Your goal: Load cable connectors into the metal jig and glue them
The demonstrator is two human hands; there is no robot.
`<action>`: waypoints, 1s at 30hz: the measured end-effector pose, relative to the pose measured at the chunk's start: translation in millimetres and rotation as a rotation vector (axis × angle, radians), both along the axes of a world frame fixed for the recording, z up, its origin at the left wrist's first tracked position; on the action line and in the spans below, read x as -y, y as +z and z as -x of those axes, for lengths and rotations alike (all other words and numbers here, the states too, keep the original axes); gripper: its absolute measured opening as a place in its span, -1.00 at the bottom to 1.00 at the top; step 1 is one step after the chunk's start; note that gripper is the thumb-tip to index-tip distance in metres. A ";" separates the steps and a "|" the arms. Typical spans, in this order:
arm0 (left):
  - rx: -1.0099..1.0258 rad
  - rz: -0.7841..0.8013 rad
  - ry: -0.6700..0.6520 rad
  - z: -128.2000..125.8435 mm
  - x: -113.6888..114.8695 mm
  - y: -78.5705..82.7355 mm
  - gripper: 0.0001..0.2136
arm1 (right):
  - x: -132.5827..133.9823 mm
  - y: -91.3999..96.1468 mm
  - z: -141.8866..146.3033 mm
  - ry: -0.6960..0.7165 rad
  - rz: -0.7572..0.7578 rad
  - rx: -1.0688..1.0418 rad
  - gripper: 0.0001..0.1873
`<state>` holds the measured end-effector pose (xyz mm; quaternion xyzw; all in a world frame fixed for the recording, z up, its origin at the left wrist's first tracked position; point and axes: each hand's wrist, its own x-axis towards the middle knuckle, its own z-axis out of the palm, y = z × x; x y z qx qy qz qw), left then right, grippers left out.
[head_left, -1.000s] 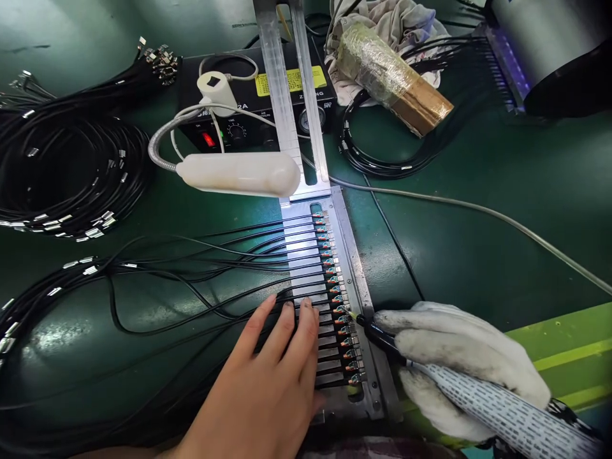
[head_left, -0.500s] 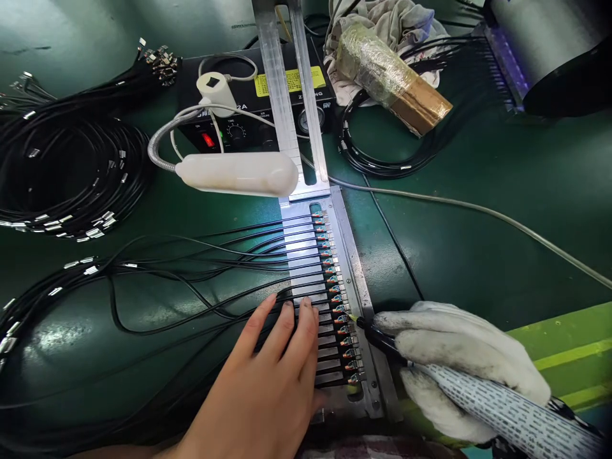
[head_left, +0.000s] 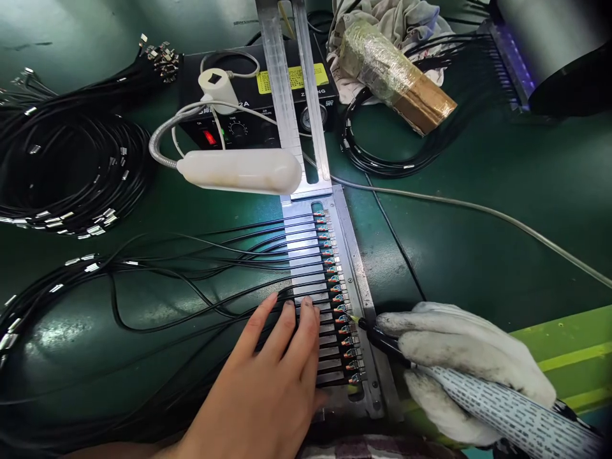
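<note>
My bare left hand (head_left: 272, 376) lies palm down over the black cables (head_left: 229, 290) and the lower part of the slotted metal fixture (head_left: 303, 248), its fingers stretched out. The thumb is mostly hidden. A row of small connectors (head_left: 338, 298) with coloured wire ends runs down the fixture. In its stained white glove, my right hand (head_left: 468, 357) grips a dispensing syringe (head_left: 387, 343) wrapped at the rear in printed material. Its thin yellowish tip points left, at a connector just right of my left fingertips; whether it touches cannot be made out.
A white gooseneck lamp (head_left: 239, 171) lights the fixture's upper end. Behind it stands a black control box (head_left: 191, 95) with knobs and a gauge. Cable coils (head_left: 71, 172) lie at left. A wrapped cardboard block (head_left: 396, 80) rests near a cloth (head_left: 382, 16); a grey hose (head_left: 459, 201) crosses the right.
The whole view has shifted very slightly. My left hand stays on the cables, and the syringe tip remains by about the same connector.
</note>
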<state>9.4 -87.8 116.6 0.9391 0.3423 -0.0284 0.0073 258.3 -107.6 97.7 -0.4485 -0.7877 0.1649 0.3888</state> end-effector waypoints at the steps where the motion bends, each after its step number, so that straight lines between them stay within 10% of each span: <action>1: -0.002 -0.003 -0.002 0.5 0.6 -0.4 -0.45 | 0.4 -0.9 0.0 -0.007 0.002 -0.004 -0.75; 30: -0.001 -0.040 -0.053 4.9 12.5 6.1 -0.49 | 8.4 6.4 4.6 -0.004 -0.012 0.046 -0.82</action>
